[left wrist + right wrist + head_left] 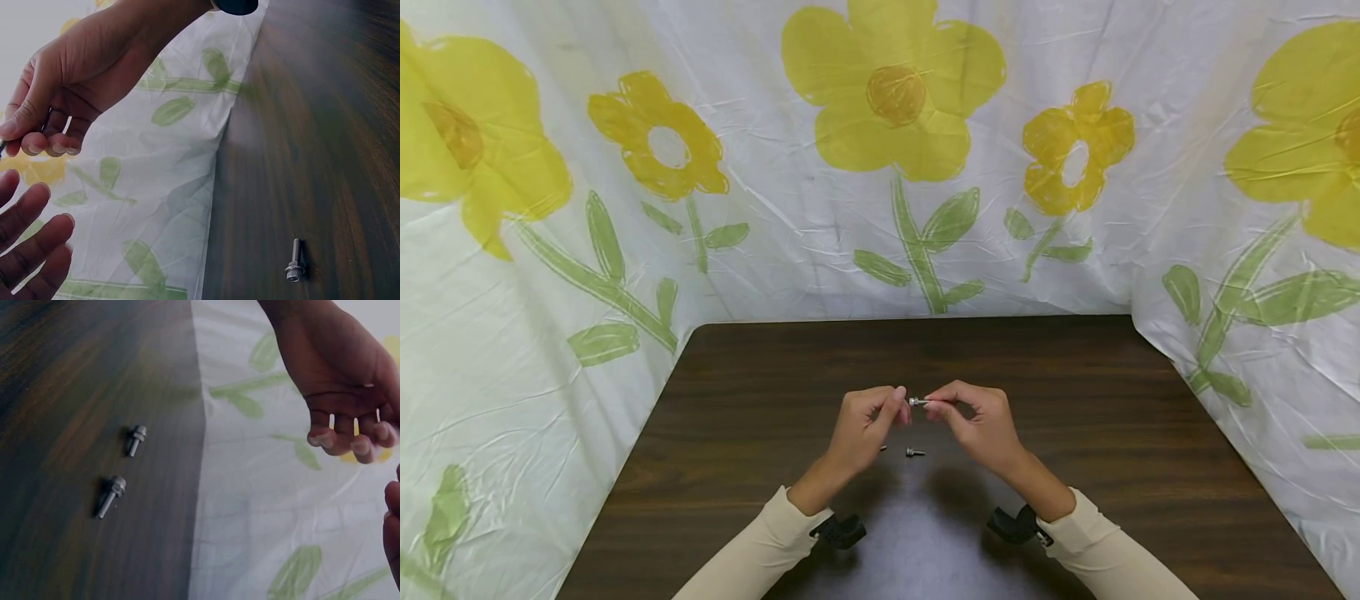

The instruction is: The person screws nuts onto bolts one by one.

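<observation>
My right hand (977, 421) pinches a small silver bolt (916, 402) by its shank between thumb and fingertips, its head toward the left. Close beside that head are the fingertips of my left hand (868, 421); whether they pinch anything is hidden. The left wrist view shows left-hand fingers (31, 231) apart and gently bent, below the right hand (87, 69). Below the hands lies another bolt (914, 452) with a collar under its head. A further bolt (883, 448) is mostly covered by the left hand; the right wrist view shows two bolts (111, 496) on the table.
The dark wood-grain table (760, 375) extends to both sides and behind the hands. A white curtain (760, 233) printed with yellow flowers hangs around its back and sides. Black devices (842, 531) are strapped to both wrists.
</observation>
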Demonstrator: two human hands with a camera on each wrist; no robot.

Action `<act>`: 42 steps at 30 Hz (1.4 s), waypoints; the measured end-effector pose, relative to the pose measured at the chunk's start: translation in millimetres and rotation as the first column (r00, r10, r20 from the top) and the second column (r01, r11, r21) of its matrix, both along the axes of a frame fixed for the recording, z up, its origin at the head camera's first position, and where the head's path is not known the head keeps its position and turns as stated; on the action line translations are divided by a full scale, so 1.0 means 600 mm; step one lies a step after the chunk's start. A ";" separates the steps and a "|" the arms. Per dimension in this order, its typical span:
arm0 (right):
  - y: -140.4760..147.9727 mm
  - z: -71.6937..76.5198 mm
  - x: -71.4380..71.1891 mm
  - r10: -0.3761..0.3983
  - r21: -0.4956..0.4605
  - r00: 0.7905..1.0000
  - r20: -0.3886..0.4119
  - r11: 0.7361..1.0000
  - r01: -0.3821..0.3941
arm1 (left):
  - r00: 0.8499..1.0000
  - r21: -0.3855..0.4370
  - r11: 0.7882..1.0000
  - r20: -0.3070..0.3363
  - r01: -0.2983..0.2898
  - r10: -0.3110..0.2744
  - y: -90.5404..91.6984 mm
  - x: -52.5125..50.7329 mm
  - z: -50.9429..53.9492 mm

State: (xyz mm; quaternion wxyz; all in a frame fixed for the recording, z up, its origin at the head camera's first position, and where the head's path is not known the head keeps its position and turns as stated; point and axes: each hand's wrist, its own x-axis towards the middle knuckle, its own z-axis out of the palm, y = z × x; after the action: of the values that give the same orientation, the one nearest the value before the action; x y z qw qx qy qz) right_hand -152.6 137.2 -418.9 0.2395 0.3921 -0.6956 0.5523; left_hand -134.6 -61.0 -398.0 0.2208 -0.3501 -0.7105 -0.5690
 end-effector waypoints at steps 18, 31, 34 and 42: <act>0.001 -0.003 -0.004 0.030 -0.003 0.999 -0.026 1.000 -0.030 | 0.985 0.026 0.997 -0.160 0.071 -0.066 -0.007 -0.027 -0.028; -0.001 -0.001 -0.004 0.027 -0.011 0.999 -0.032 1.000 -0.027 | 0.993 0.008 0.999 -0.117 0.031 -0.030 -0.003 -0.037 -0.050; -0.001 -0.001 -0.004 0.023 -0.011 0.999 -0.033 1.000 -0.023 | 0.994 -0.003 1.000 -0.105 0.015 -0.015 -0.001 -0.035 -0.050; 0.000 -0.002 -0.004 0.016 -0.021 1.000 -0.027 1.000 -0.016 | 0.996 0.008 1.000 -0.080 -0.029 0.030 0.002 -0.014 -0.019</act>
State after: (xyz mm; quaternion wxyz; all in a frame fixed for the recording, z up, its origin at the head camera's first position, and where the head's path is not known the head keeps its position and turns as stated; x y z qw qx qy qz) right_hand -154.8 137.5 -420.3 0.2485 0.4025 -0.6832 0.5563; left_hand -143.1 -59.8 -409.3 0.2588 -0.3615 -0.7044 -0.5533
